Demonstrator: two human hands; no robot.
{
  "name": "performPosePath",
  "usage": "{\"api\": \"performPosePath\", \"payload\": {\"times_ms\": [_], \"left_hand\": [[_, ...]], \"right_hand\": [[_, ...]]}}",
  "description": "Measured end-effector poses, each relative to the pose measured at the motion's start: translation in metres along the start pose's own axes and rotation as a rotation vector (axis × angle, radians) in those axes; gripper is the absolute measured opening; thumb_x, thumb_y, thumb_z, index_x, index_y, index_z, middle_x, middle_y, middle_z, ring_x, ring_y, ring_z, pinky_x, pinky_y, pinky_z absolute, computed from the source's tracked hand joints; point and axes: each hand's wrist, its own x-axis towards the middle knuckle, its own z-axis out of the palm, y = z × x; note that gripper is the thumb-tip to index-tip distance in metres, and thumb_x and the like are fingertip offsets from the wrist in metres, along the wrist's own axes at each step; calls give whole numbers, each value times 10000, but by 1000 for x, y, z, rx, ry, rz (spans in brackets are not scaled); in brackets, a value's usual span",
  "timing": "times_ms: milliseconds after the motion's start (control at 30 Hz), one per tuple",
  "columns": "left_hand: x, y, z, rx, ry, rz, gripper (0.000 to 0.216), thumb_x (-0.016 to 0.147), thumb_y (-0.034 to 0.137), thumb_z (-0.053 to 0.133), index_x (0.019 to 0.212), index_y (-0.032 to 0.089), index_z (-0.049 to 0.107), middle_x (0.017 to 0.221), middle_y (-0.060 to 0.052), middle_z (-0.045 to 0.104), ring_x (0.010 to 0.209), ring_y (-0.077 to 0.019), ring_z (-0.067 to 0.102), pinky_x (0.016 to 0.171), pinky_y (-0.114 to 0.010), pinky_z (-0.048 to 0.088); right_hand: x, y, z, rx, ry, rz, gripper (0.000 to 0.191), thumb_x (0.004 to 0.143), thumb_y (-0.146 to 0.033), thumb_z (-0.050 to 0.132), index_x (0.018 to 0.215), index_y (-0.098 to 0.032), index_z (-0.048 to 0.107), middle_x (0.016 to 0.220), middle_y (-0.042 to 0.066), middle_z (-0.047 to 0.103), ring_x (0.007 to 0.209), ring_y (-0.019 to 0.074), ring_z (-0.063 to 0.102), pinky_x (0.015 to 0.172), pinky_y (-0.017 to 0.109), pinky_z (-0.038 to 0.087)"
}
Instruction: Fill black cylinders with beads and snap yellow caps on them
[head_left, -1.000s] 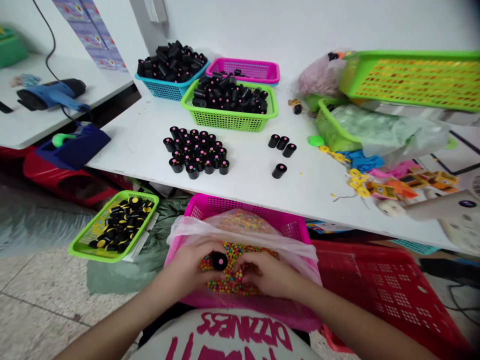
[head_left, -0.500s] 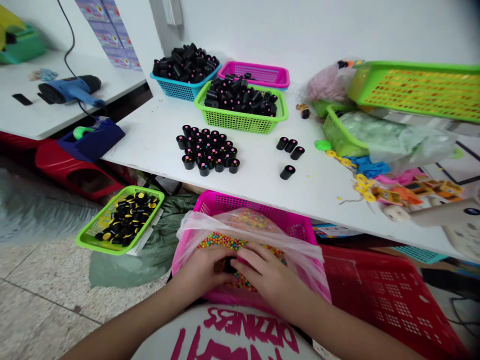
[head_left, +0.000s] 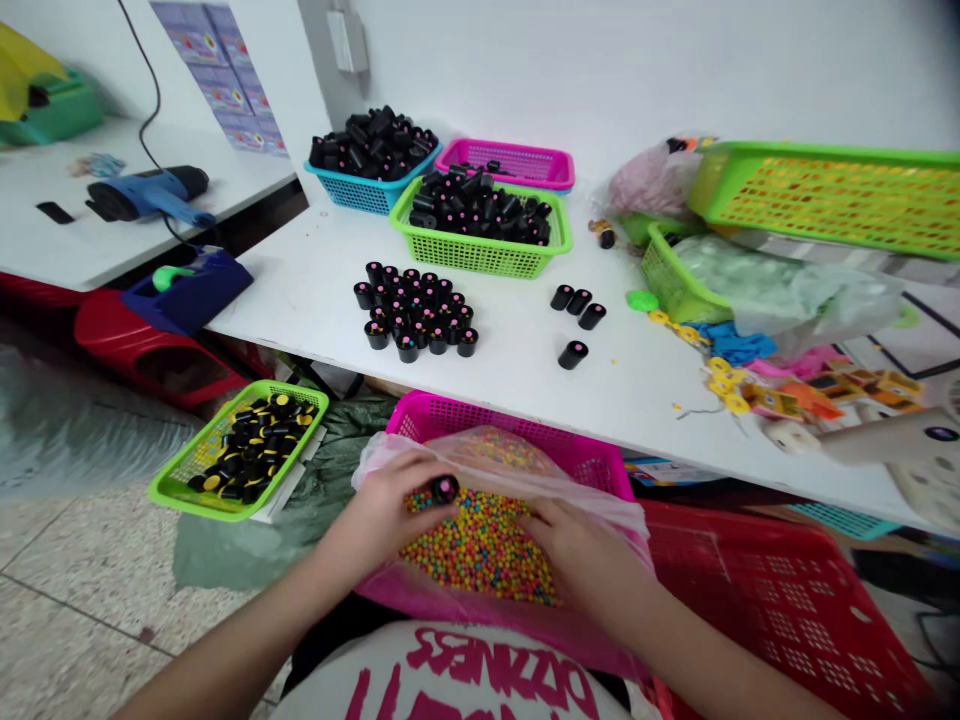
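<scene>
My left hand is closed around a small black cylindrical cup with a pink dot inside, held just above many small multicoloured beads. The beads fill a clear plastic bag, spread open in a pink basket on my lap. At the right side of the beads lies my right hand, its fingers stretched out, touching them; its fingertips are partly hidden. Ahead on the white table stands a cluster of similar black cups, some with beads inside. A few more cups stand to the right.
Behind the cluster, a green basket and a blue basket hold heaps of black cups. A low green basket at left holds black-and-yellow pieces. A blue heat gun lies on the left table; a red crate is at right.
My hands have moved apart. The left has lifted leftward with the black cup, while the right has drawn away to the right, exposing more of the beads between them.
</scene>
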Motion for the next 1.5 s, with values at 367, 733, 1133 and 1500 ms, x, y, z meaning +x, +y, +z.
{"api": "performPosePath", "payload": {"times_ms": [367,733,1133,1500], "left_hand": [[110,-56,-62,91,569,-174,727,682,320,792,1265,239,364,935,-18,654,736,-172,677,757,-365,583],[92,-14,-23,414,689,191,622,785,346,718,1267,223,344,1327,-168,413,1270,-352,467,975,-559,483],[240,51,75,205,-47,302,326,873,280,619,1158,125,589,1112,-138,663,1027,-261,628,939,-404,488],[35,17,5,16,-315,103,371,789,229,706,1152,278,647,1132,1,725,1020,-190,682,912,-313,535]], "right_hand": [[37,-12,42,23,-174,93,431,774,31,438,1095,-135,673,1074,152,697,939,249,690,785,306,501],[39,-4,33,283,-138,-50,288,744,-65,529,953,-149,709,1018,105,698,870,185,656,694,222,428],[36,-3,19,505,-124,-138,428,745,-77,534,1114,-226,693,1042,21,737,917,155,665,771,206,438],[10,6,-12,670,170,-47,252,866,-168,586,1077,-246,699,1081,8,731,1009,173,655,933,299,466]]}}
